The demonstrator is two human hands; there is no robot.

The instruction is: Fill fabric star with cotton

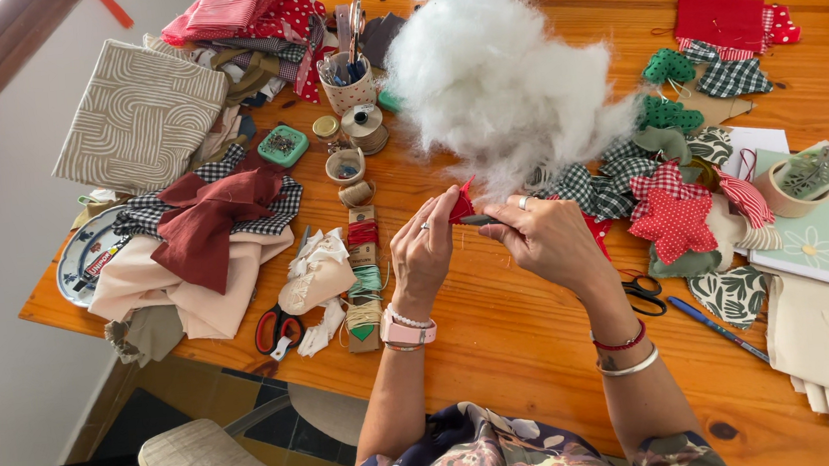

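Pinching a small red fabric piece in the left hand while the right hand grips a thin dark tool, a slip could prick fingers.

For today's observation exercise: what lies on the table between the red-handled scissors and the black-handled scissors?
Head view: bare wood, crossed above by the left hand.

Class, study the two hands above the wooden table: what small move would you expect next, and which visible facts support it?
Probably the right hand pushes the dark stick a little deeper into the small red fabric piece. The left hand pinches that piece, the stick's tip meets its opening, and the white stuffing pile lies just behind, with finished stuffed stars to the right.
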